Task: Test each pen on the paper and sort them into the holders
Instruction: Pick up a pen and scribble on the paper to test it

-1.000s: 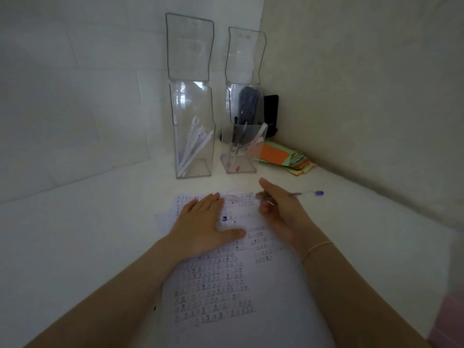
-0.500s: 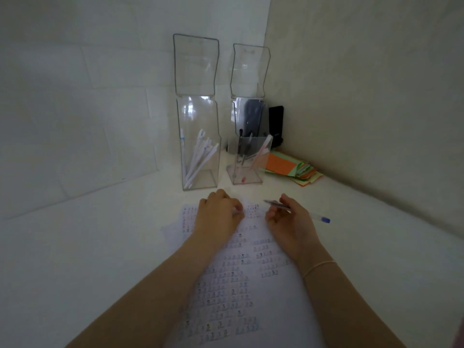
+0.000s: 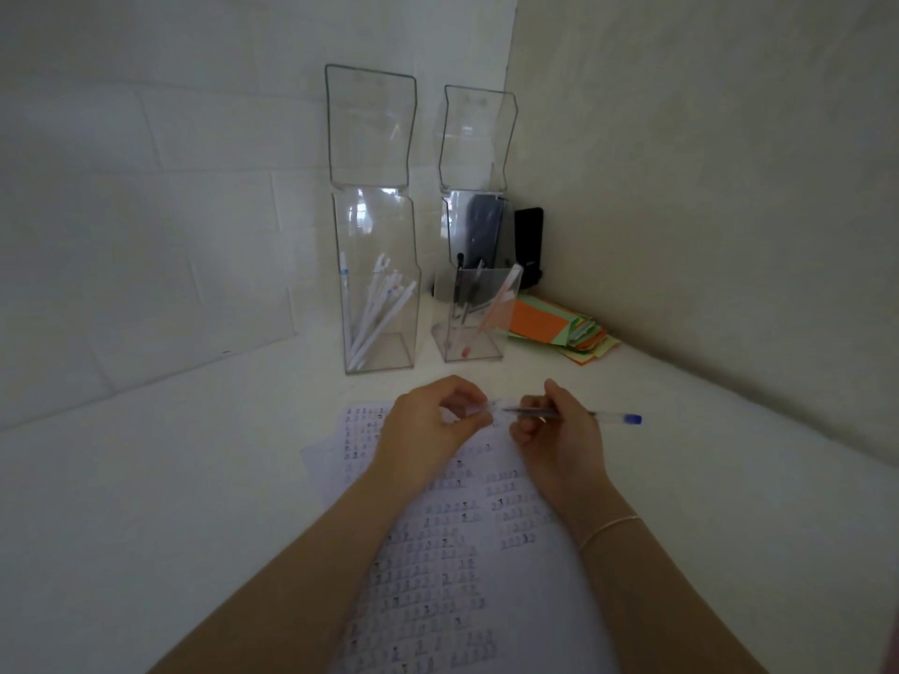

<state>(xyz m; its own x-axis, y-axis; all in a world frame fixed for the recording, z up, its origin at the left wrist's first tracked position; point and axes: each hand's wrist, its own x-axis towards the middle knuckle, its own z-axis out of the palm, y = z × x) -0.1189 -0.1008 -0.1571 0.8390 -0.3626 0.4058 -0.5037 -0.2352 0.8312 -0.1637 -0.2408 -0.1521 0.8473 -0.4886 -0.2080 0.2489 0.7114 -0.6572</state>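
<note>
Pen point(image 3: 574, 414) in right hand point(image 3: 559, 445) grip, its clear cap point(image 3: 479, 409) pinched by left hand point(image 3: 428, 430).

Both hands point(image 3: 491, 430) hold a pen point(image 3: 574, 414) and its cap point(image 3: 479, 409) above the paper point(image 3: 486, 576).

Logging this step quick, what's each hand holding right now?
Left hand: pinching the clear pen cap.
Right hand: holding the blue pen.

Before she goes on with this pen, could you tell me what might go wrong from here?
1. The left hand pinches a small clear cap just off the pen tip; it could slip and be hard to spot on the pale paper.
2. Neither hand is pressing the paper, so it may shift under a stroke.
3. The two clear holders stand close together, so the pen could land in the wrong one.
</note>
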